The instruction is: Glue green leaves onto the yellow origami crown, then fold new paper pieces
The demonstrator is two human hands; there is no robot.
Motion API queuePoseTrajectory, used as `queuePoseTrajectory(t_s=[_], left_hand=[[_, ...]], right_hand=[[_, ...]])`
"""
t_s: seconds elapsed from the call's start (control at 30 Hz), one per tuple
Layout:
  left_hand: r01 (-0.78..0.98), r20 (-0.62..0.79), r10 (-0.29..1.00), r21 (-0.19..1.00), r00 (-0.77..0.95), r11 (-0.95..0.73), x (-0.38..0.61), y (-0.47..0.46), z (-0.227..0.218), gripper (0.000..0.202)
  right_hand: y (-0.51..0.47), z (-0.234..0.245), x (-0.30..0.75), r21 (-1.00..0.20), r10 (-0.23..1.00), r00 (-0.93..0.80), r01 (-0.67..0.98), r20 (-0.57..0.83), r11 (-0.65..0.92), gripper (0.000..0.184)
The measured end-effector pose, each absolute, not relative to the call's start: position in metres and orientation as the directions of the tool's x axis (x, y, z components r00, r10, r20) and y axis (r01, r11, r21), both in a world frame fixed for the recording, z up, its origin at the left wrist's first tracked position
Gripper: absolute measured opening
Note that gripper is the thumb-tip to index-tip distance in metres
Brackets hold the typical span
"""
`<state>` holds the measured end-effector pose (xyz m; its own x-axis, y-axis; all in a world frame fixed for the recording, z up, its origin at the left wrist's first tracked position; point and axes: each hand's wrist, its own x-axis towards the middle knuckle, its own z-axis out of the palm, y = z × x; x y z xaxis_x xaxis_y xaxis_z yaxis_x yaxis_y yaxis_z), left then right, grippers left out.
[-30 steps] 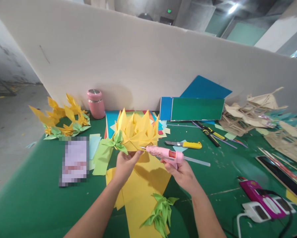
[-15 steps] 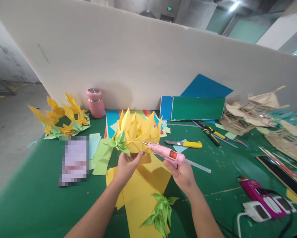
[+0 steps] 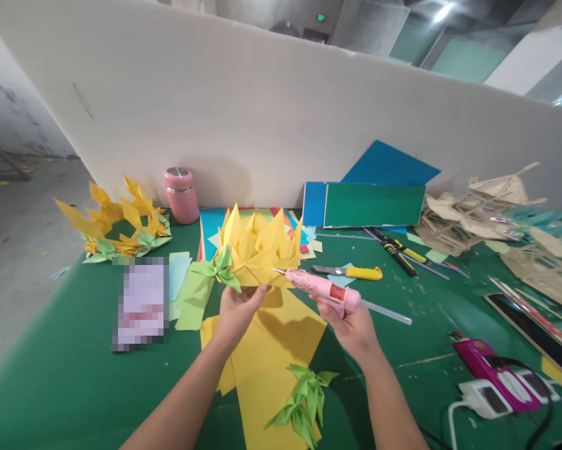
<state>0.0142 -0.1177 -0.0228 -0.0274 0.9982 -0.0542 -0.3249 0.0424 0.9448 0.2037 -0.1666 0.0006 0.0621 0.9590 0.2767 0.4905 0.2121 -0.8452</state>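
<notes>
My left hand (image 3: 240, 309) is closed on the lower edge of a yellow folded-paper crown (image 3: 262, 253), holding it raised above the table. A green paper leaf piece (image 3: 222, 269) sits on the crown's left front. In my right hand (image 3: 353, 328) is a pink hot glue gun (image 3: 321, 289), a clear glue stick (image 3: 386, 311) jutting from its back. Its metal nozzle points left at the crown's front band; whether it touches I cannot tell. Below lie yellow paper sheets (image 3: 262, 387) with several green folded leaf pieces (image 3: 304, 400) on them.
Another yellow paper crown (image 3: 121, 225) and a pink flask (image 3: 181, 195) stand at the back left. A yellow box cutter (image 3: 362, 273) and pliers (image 3: 397, 255) lie to the right. Farther right are wooden models (image 3: 459, 219), a phone (image 3: 534, 328) and a magenta power strip (image 3: 506, 372).
The glue gun has shifted a little to the right in my right hand. My left hand has moved slightly left, and the crown has tilted and shifted slightly left with it.
</notes>
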Motion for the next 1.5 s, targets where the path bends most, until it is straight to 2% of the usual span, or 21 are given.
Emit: queuePoseTrajectory(t_s=[0.3, 0.6, 0.83, 1.23, 1.33, 1.5], left_hand=[[-0.352, -0.040, 0.999, 0.936, -0.017, 0.032, 0.015, -0.119, -0.020, 0.029], [-0.276, -0.025, 0.999, 0.961, -0.033, 0.015, 0.013, -0.120, -0.025, 0.021], [-0.277, -0.038, 0.999, 0.960, -0.034, 0.028, 0.014, -0.122, -0.022, 0.020], [-0.321, -0.101, 0.993, 0.944, -0.055, 0.078, 0.015, -0.119, -0.021, 0.027], [-0.372, -0.094, 0.993, 0.926, -0.068, 0.062, 0.014, -0.118, -0.021, 0.032], [-0.394, -0.018, 0.990, 0.918, -0.143, -0.040, 0.012, -0.115, -0.019, 0.040]], right_hand=[[-0.168, 0.002, 0.211, -0.787, 0.967, -0.066, 0.570, 0.244, 0.238, 0.052], [-0.165, 0.001, 0.208, -0.677, 0.928, -0.033, 0.674, 0.371, 0.295, 0.049], [-0.165, -0.001, 0.205, -0.649, 0.903, 0.078, 0.722, 0.422, 0.241, 0.054], [-0.166, -0.015, 0.212, -0.860, 0.905, 0.172, 0.420, 0.390, 0.291, 0.049], [-0.165, -0.016, 0.214, -0.919, 0.916, 0.251, 0.323, 0.312, 0.225, 0.042], [-0.161, -0.003, 0.219, -0.977, 0.931, 0.357, 0.214, 0.074, -0.004, 0.041]])
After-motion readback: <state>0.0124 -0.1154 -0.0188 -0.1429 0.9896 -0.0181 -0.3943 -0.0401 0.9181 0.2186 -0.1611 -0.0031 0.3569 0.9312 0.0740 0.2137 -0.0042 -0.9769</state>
